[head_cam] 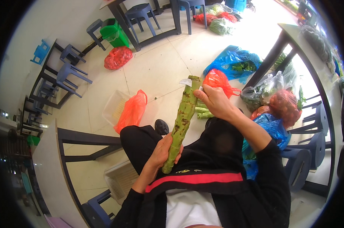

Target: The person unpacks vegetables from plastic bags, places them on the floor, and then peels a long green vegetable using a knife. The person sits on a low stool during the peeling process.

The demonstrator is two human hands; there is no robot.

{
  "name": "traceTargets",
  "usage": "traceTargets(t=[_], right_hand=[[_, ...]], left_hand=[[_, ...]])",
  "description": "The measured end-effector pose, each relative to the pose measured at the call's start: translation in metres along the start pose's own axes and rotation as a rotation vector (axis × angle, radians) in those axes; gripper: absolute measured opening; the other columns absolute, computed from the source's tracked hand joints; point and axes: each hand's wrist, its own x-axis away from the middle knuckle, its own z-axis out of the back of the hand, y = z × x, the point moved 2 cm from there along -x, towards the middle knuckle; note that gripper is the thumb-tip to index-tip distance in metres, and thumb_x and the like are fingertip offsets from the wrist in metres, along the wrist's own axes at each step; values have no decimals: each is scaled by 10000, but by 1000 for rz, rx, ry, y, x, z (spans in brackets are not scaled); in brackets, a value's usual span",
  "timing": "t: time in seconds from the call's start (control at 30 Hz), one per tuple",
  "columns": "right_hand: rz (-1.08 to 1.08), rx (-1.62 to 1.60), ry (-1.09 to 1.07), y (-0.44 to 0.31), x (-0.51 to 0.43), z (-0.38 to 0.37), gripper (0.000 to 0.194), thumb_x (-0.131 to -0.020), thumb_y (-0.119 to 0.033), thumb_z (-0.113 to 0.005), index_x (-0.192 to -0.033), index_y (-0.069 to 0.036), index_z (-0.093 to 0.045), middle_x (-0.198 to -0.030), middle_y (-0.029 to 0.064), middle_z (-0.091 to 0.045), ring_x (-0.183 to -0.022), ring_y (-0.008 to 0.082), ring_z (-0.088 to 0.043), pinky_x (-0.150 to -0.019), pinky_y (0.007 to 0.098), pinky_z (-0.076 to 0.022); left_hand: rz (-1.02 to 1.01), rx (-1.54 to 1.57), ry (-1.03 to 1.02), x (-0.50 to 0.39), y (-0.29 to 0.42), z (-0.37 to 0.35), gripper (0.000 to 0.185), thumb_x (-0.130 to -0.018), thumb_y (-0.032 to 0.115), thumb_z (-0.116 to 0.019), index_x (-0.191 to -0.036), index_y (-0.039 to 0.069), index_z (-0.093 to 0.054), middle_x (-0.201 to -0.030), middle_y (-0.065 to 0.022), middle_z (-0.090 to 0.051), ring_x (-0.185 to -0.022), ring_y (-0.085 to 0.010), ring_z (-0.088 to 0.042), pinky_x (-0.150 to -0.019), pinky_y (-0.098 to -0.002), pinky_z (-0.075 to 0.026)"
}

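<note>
A long, thick green vegetable stem (pixel 183 119) with brown scars, which looks like stem lettuce, lies slanted above my lap. My left hand (pixel 164 151) is wrapped around its lower, narrower end. Close to the thick upper end, my right hand (pixel 216 99) is closed on a tool whose curved metal blade (pixel 185 82) shows at the stem's left side; the tool's handle is hidden by my fingers and the stem. More green stems (pixel 204 115) lie on the floor, partly behind my right hand.
An orange-red plastic bag (pixel 132 111) overlaps a pale plastic basket (pixel 108 109). At my lower left stands a white basket (pixel 120 179). Red (pixel 216 79) and blue (pixel 223 62) bags are beyond my right hand; bagged vegetables (pixel 284 105) sit beneath the right table (pixel 317 57). Stools surround tables.
</note>
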Motion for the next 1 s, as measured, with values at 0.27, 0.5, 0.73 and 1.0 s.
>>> traceTargets(t=[0.27,0.5,0.73,1.0], right_hand=[[26,112,-62,5,-9,-5,518,-970,-434,-455,-750,30,-523,-622,255,-540,-625,436,-569,-570,483,-438],[-50,71,0,-1,-6,-28,492,-980,-397,-439,-756,28,-544,-635,257,-560,-636,448,-580,-604,506,-448],[79,66,-192,15,-8,-12,578,-889,-517,-558,-770,48,-519,-602,239,-552,-588,407,-589,-546,458,-447],[-88,-97,-58,18,8,-41,557,-927,-472,-531,-728,47,-500,-588,245,-520,-562,397,-558,-538,458,-420]], left_hand=[[61,82,40,1,2,5,453,-1012,467,-280,-1165,79,-457,-723,-87,-547,-480,-154,-520,-435,-275,-450],[74,44,124,-1,-2,-3,448,-1010,479,-268,-1081,85,-469,-703,-87,-545,-460,-156,-515,-418,-276,-446],[57,41,81,2,8,2,457,-1010,476,-281,-1060,59,-463,-697,-93,-539,-472,-160,-533,-425,-276,-462],[-18,0,101,-7,1,-7,418,-1014,453,-287,-1031,64,-438,-691,-96,-536,-473,-161,-536,-425,-287,-471]])
